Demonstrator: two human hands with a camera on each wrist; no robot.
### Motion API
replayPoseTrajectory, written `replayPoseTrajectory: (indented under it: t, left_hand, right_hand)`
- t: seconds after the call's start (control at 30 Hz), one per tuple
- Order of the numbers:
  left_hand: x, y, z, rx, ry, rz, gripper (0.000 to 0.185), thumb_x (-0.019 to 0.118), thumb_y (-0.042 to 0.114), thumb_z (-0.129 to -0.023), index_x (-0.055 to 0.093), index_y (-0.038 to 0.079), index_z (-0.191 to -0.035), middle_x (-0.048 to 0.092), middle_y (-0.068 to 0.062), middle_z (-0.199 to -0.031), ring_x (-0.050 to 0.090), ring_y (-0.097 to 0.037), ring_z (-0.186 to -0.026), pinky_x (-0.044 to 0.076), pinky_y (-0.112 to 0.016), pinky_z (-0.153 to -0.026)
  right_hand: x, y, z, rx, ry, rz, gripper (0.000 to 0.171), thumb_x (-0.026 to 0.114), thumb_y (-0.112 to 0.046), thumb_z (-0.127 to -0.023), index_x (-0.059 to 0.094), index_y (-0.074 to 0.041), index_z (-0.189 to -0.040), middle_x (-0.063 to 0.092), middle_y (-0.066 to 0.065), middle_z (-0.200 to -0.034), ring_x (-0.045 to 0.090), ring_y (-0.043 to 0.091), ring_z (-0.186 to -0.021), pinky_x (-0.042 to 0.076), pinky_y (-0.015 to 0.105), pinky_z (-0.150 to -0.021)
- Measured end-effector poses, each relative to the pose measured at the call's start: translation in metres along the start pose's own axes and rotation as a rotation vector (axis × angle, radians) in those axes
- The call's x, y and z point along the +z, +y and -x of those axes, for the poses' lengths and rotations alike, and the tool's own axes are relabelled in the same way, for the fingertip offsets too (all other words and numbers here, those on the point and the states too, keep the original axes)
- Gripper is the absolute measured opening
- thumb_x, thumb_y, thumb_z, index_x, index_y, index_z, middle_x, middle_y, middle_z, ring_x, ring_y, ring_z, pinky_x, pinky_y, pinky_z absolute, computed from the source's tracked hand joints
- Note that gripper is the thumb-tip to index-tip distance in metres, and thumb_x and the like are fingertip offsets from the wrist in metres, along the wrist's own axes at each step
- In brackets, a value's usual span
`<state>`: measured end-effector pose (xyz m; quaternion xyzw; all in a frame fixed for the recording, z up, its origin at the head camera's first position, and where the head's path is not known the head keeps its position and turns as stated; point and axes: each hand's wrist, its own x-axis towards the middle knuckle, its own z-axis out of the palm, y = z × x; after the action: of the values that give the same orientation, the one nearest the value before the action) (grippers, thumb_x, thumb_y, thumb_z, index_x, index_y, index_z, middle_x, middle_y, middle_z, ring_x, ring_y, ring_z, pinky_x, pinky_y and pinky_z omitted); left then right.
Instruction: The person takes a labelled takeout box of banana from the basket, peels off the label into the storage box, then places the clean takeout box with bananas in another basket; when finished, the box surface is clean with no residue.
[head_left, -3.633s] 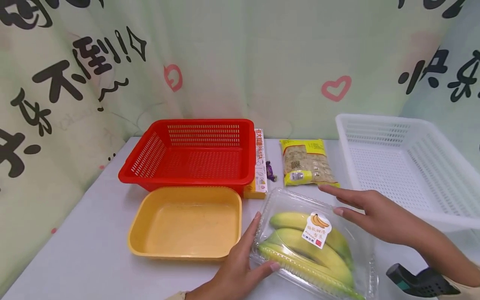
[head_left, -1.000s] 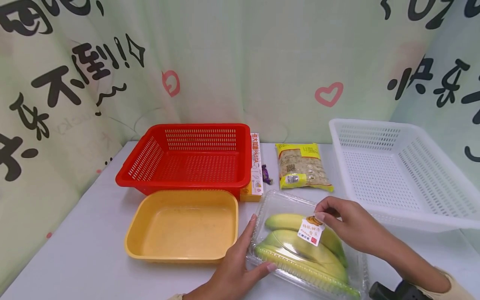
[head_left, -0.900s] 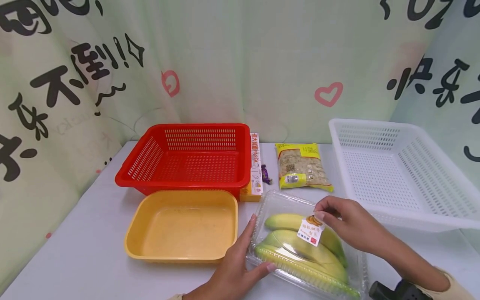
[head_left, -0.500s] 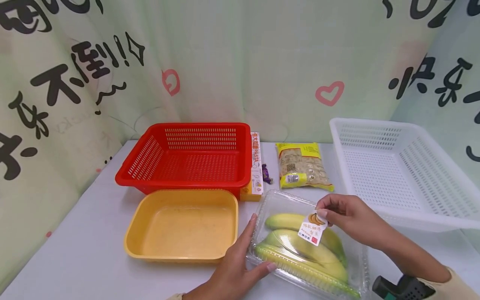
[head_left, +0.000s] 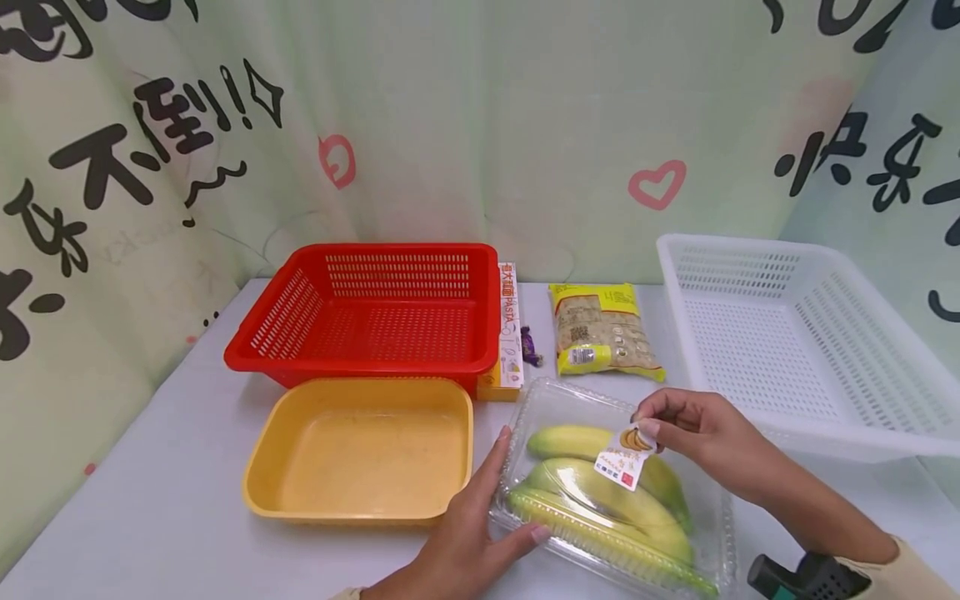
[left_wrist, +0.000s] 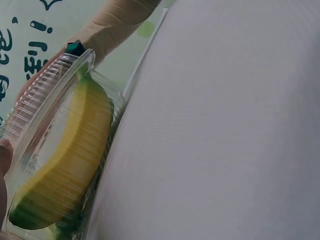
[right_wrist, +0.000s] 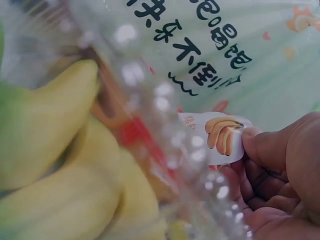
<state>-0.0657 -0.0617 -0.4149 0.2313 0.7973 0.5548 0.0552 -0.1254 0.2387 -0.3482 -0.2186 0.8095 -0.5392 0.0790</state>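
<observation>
Far left on the desk (head_left: 180, 500): red basket (head_left: 367, 312), with a yellow tray (head_left: 360, 450) just near of it. Both are empty. A narrow pasta box (head_left: 510, 329) stands against the red basket's right wall; a small purple sweet (head_left: 531, 346) and a yellow packet (head_left: 603, 332) lie to its right.

Near centre: clear clamshell box (head_left: 615, 487) of bananas (head_left: 600, 492), lid down, lying on the desk between the yellow tray and the white basket (head_left: 795, 342).

Left hand (head_left: 465, 533): fingers straight and lying along the box's left edge, thumb across the near-left corner. It presses and steadies and grips nothing. The left wrist view shows only the box's ribbed side with a banana behind it.

Right hand (head_left: 693, 429): thumb and forefinger pinch the far corner of the label (head_left: 626, 454), remaining fingers curled. The right wrist view confirms the pinch on the banana-printed end of the label (right_wrist: 217, 135), that end raised off the lid.

Judgement on the step: the label looks part-lifted. Peel low and slowly, close to the lid surface, so the paper does not tear. Keep the left hand pressing down so the light box does not rise with the pull.
</observation>
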Motion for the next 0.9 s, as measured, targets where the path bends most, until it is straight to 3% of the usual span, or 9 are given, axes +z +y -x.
replayPoseTrajectory:
  t: [0.37,0.67,0.9]
  left_hand:
    - [-0.0008,-0.0035,-0.0015,0.069,0.011,-0.015,0.099,0.071,0.042,-0.087,0.005,0.021,-0.158,0.015,0.003,-0.161,0.02,-0.02,-0.144,0.024,-0.041,-0.113]
    - [-0.0001,-0.0019,-0.0028,0.056,-0.002,-0.027,0.099,0.07,0.044,-0.087,0.005,0.02,-0.158,0.013,0.002,-0.161,0.019,-0.019,-0.145,0.024,-0.041,-0.113]
    - [-0.0004,-0.0012,-0.0024,0.042,-0.017,-0.029,0.097,0.068,0.044,-0.089,0.003,0.019,-0.158,0.01,0.001,-0.162,0.017,-0.019,-0.145,0.022,-0.042,-0.113]
  right_hand:
    - [0.0001,0.0001,0.0015,-0.081,0.007,-0.047,0.008,0.057,0.002,-0.096,0.064,0.003,-0.097,0.065,0.001,-0.087,0.06,0.011,-0.072,0.053,0.028,-0.065]
    - [-0.0028,0.0043,0.0065,-0.135,-0.007,-0.104,0.021,0.053,0.009,-0.094,0.068,-0.005,-0.098,0.068,0.0,-0.096,0.063,0.008,-0.085,0.052,0.024,-0.072]
    - [-0.001,0.0098,0.0068,-0.199,-0.002,-0.216,0.03,0.049,0.017,-0.093,0.07,-0.005,-0.099,0.068,-0.001,-0.099,0.062,0.009,-0.089,0.052,0.022,-0.076]
